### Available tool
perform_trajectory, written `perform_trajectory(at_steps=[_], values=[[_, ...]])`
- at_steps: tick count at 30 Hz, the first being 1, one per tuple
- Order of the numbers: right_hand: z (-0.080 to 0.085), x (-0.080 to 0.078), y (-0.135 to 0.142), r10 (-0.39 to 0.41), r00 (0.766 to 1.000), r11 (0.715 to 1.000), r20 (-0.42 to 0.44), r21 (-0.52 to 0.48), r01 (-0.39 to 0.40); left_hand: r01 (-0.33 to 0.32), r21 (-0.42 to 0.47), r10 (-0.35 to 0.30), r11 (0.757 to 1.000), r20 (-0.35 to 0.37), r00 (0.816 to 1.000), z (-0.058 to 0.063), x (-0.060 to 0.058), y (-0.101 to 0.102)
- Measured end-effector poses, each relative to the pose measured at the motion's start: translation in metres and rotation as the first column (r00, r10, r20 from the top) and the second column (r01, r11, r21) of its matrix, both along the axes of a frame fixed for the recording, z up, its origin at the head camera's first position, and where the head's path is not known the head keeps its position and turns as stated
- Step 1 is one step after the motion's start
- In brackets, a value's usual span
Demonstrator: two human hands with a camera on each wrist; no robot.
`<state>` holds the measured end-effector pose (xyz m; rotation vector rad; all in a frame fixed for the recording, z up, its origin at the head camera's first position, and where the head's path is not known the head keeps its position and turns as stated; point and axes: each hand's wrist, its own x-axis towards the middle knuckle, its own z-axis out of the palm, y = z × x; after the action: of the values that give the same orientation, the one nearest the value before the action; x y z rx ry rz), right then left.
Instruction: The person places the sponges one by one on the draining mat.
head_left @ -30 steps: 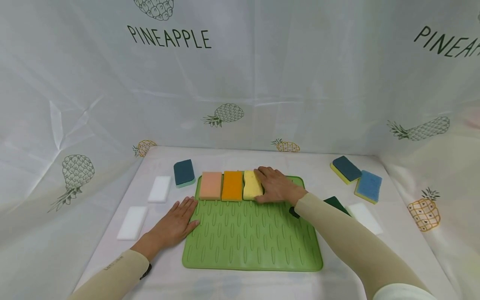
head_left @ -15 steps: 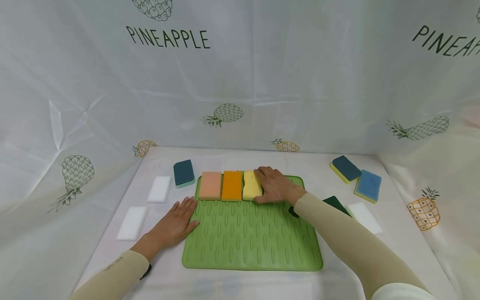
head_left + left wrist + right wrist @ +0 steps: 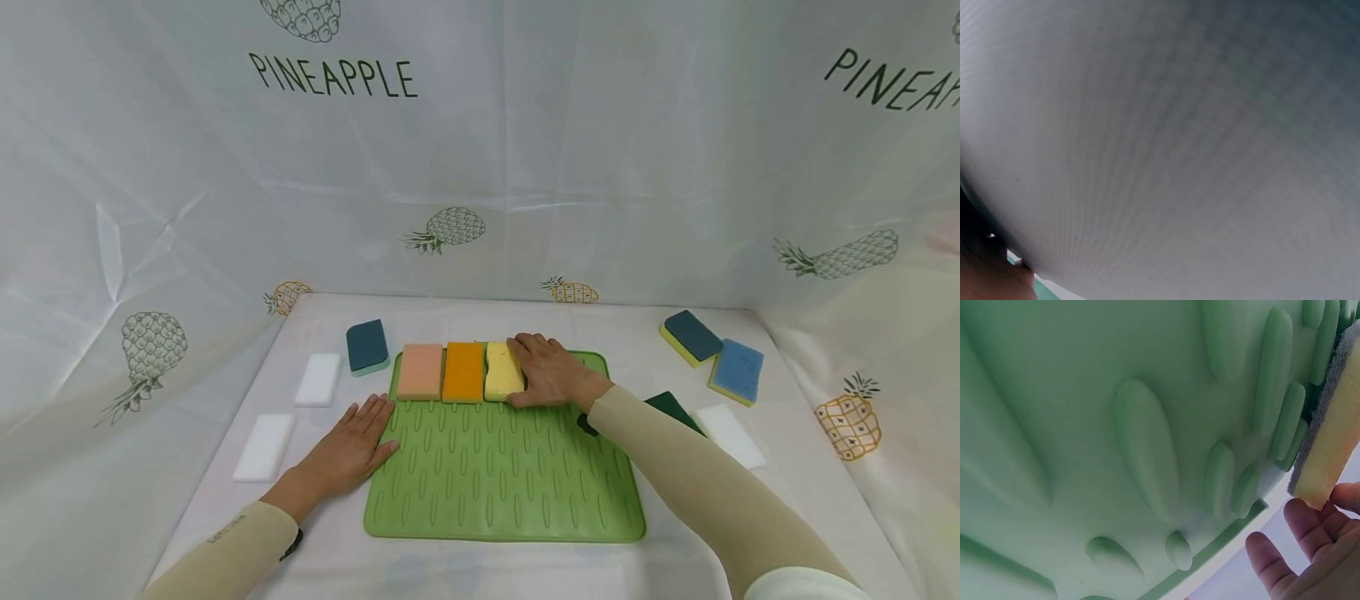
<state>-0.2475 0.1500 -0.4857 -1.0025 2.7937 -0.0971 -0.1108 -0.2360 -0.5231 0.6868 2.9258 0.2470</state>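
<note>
On the green ridged mat (image 3: 502,475), a pink sponge (image 3: 421,372), an orange sponge (image 3: 463,372) and a yellow sponge (image 3: 502,372) with wavy sides stand in a row along the far edge. My right hand (image 3: 551,372) holds the yellow sponge at its right side, fingers at the far end and thumb at the near end. In the right wrist view the sponge (image 3: 1332,431) shows a grey scouring layer against the mat, with fingertips (image 3: 1300,515) at its end. My left hand (image 3: 348,446) lies flat with straight fingers across the mat's left edge.
Left of the mat lie two white sponges (image 3: 318,379) (image 3: 264,447) and a dark-topped green sponge (image 3: 367,347). To the right are a navy-and-yellow sponge (image 3: 690,337), a blue sponge (image 3: 737,372), a dark green pad (image 3: 672,409) and a white sponge (image 3: 730,435), the last two partly behind my right forearm.
</note>
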Motion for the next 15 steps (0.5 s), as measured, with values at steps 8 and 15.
perform_trajectory(at_steps=[8, 15], values=[[0.006, 0.000, 0.000, -0.002, 1.000, 1.000, -0.007, -0.010, 0.002, -0.001, -0.011, 0.001, 1.000, -0.001, 1.000, 0.001, 0.000, -0.001], [0.024, -0.003, 0.018, 0.004, 0.995, 0.996, -0.098, -0.090, -0.013, -0.007, -0.009, 0.007, 1.000, 0.007, 1.000, 0.002, 0.000, 0.000]])
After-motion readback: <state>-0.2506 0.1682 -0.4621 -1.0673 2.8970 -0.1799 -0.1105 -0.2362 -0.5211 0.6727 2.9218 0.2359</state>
